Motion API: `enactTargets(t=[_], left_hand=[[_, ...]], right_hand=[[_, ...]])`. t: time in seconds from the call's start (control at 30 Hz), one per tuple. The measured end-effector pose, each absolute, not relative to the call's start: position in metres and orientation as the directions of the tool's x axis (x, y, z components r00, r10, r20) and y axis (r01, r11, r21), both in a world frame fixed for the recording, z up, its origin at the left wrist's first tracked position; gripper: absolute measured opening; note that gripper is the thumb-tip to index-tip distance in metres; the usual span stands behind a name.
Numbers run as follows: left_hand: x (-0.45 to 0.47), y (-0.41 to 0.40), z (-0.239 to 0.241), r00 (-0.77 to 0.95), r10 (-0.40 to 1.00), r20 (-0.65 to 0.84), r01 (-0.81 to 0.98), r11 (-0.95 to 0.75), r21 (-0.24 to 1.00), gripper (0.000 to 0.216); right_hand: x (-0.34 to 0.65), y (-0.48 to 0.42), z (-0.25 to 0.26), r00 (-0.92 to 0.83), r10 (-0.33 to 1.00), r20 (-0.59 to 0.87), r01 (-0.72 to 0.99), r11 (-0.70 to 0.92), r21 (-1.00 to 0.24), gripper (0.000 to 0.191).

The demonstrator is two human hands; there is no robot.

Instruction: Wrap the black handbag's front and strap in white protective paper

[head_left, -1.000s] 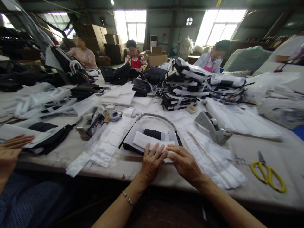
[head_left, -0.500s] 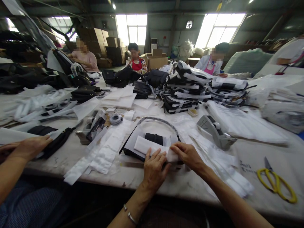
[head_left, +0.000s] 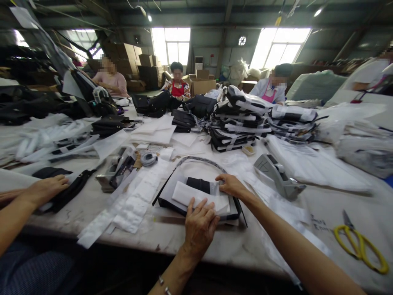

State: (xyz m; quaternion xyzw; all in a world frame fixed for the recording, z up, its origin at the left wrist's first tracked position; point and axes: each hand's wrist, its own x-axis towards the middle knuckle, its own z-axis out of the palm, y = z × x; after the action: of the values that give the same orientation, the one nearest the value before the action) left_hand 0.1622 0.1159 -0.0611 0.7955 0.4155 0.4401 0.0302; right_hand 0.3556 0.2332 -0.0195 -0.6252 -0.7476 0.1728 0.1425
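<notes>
White paper strip (head_left: pixel 196 196) at lower centre under flat open left hand (head_left: pixel 199 225), right hand (head_left: pixel 231 185) now moved up-frame, open, touching black bag (head_left: pixel 199 184)

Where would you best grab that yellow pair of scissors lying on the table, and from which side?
Probably by the handles. The yellow scissors lie flat on the table, yellow loops toward the near right edge, blades pointing away toward the far side. Coming from the near right, with the right hand, meets the loops first and keeps fingers off the blades. Nothing lies on them.
</notes>
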Motion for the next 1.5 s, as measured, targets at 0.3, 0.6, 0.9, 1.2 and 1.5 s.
enactTargets(t=[0.3,0.6,0.9,1.2,1.5], left_hand=[[0.163,0.116,-0.061,0.25,0.683,0.686,0.648,-0.645,0.406,0.013],[0.165,0.118,-0.063,0.249,0.675,0.694,0.634,-0.655,0.41,0.015],[0.165,0.118,-0.062,0.26,0.68,0.686,0.629,-0.658,0.414,0.016],[0.165,0.119,-0.067,0.251,0.659,0.709,0.63,-0.668,0.397,0.018],[0.163,0.122,-0.069,0.213,0.572,0.792,0.626,-0.702,0.339,0.022]], right_hand=[[0.342,0.217,-0.035,-0.168,0.967,0.193,0.92,0.225,-0.322,0.024],[0.354,0.204,-0.047,-0.16,0.914,0.372,0.881,0.302,-0.364,0.02],[0.369,0.205,-0.051,-0.282,0.89,0.359,0.816,0.419,-0.398,0.018],[0.367,0.201,-0.033,-0.361,0.89,0.28,0.809,0.447,-0.38,0.023],[0.348,0.18,-0.003,-0.481,0.849,0.219,0.831,0.521,-0.195,0.014]])
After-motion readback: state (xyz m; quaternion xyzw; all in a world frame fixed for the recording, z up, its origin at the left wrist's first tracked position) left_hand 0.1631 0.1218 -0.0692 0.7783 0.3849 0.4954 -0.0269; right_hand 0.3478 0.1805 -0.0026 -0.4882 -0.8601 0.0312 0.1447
